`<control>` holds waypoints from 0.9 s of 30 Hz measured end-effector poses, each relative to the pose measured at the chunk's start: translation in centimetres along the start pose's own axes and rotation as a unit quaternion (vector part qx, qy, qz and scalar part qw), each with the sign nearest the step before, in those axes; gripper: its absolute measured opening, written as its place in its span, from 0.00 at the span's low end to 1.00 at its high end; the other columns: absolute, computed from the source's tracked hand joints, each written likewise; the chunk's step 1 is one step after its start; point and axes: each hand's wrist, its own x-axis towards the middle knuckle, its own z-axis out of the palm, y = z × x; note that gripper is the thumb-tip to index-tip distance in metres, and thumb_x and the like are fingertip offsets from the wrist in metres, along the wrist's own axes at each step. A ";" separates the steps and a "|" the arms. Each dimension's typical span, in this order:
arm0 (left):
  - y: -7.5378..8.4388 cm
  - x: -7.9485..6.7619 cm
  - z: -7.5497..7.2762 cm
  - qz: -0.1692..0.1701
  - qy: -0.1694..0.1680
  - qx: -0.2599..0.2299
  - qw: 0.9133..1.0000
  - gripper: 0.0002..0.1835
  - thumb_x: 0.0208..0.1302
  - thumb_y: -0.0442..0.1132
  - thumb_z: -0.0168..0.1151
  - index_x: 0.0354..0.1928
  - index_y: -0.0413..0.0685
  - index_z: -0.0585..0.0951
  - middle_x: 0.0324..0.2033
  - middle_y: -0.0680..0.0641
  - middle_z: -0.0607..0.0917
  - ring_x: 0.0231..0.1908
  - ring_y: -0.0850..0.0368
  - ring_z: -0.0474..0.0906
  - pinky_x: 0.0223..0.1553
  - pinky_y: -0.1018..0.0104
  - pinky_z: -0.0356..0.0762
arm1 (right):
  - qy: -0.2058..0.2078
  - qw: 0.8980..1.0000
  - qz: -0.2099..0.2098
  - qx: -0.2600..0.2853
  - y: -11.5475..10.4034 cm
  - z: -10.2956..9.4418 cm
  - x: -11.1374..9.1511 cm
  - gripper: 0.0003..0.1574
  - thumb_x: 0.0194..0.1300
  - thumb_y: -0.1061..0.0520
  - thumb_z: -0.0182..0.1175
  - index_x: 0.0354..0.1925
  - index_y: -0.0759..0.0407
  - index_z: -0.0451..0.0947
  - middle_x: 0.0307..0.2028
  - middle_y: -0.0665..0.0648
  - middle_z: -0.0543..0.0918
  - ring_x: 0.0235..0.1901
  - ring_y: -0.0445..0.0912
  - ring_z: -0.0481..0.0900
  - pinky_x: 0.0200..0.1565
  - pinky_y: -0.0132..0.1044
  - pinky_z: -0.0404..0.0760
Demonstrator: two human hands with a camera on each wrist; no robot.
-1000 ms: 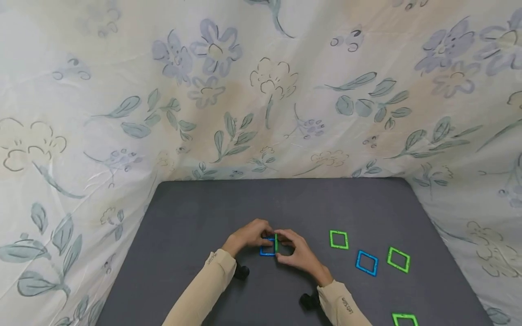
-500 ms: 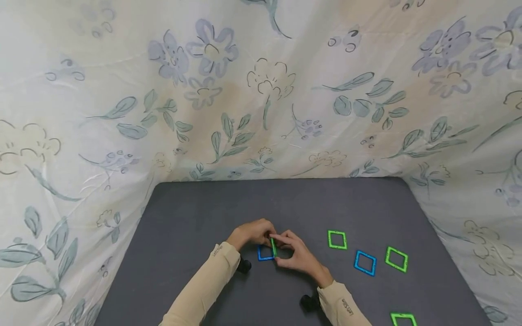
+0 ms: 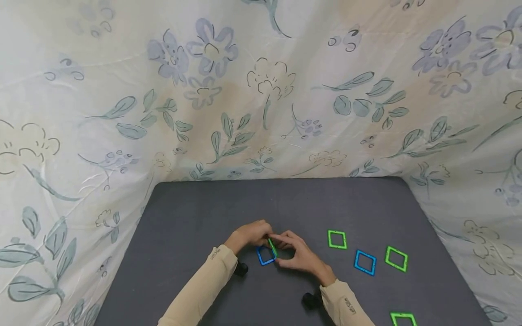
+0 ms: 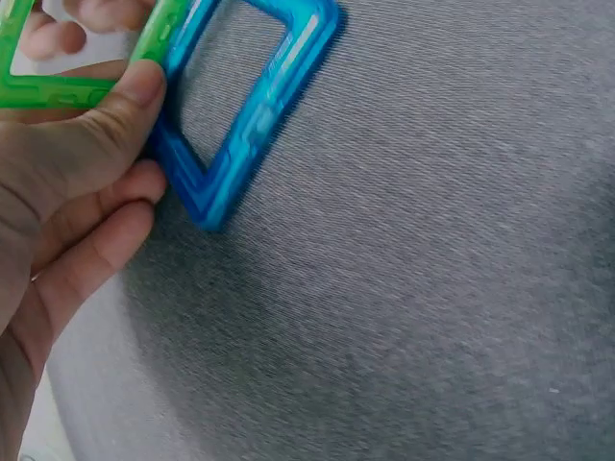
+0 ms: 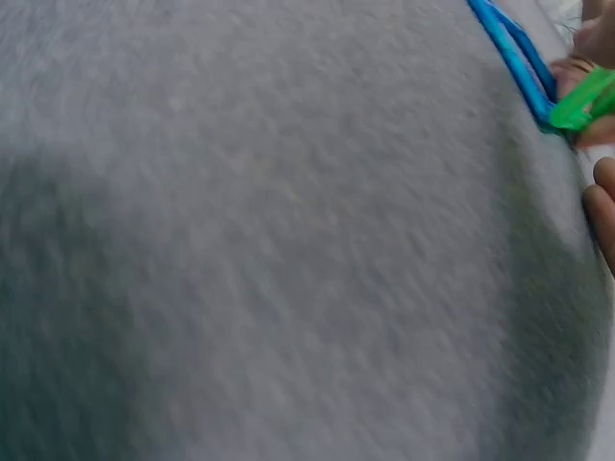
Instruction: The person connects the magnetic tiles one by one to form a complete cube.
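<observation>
Near the middle of the grey table, my left hand (image 3: pixel 252 233) pinches a green square magnetic tile (image 3: pixel 272 247) at the edge that meets a blue square magnetic tile (image 3: pixel 268 262). The green tile stands up from the blue one, edge against edge. My right hand (image 3: pixel 297 253) grips the green tile from the other side, thumb low and fingers high. In the left wrist view, the left thumb (image 4: pixel 139 86) presses the green frame's corner, beside the blue frame (image 4: pixel 261 125). The right wrist view catches only the blue tile's edge (image 5: pixel 514 62), the green corner (image 5: pixel 586 98) and some fingertips.
To the right lie a green square tile (image 3: pixel 337 247), a blue square tile (image 3: pixel 364 270) and another green one (image 3: pixel 396 266). A further green tile (image 3: pixel 403 314) is cut off by the bottom edge. A flowered cloth (image 3: pixel 269 136) hangs behind the table (image 3: pixel 195 203).
The blue tile has turned, and its near edge has come slightly closer. The green tile, upright before, now leans with its top to the left. Both hands keep close together on it.
</observation>
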 end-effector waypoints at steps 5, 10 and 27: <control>-0.9 -1.0 0.5 0.027 0.014 -0.046 0.998 0.05 0.67 0.36 0.69 0.40 0.47 0.92 0.34 0.52 0.91 0.27 0.75 0.75 0.32 0.80 0.76 | 0.020 0.998 -0.005 -0.061 -0.2 -2.1 -0.3 0.43 0.57 0.57 0.77 0.68 0.62 0.74 0.49 0.63 0.81 0.47 0.55 0.82 0.50 0.48 0.83; -1.8 -2.3 1.6 0.041 0.061 -0.081 0.994 0.06 0.67 0.37 0.69 0.43 0.47 0.92 0.34 0.51 0.91 0.25 0.76 0.73 0.30 0.80 0.74 | 0.051 0.988 0.000 -0.148 0.1 -5.5 -1.0 0.43 0.53 0.56 0.80 0.66 0.59 0.77 0.49 0.61 0.83 0.50 0.55 0.81 0.52 0.53 0.81; -2.0 -4.8 3.7 0.015 0.168 -0.122 0.978 0.04 0.65 0.35 0.70 0.37 0.43 0.91 0.30 0.48 0.89 0.26 0.75 0.75 0.30 0.79 0.76 | 0.018 0.952 0.163 -0.259 0.2 -14.4 -3.4 0.47 0.53 0.45 0.79 0.68 0.56 0.75 0.60 0.64 0.79 0.61 0.63 0.75 0.55 0.66 0.77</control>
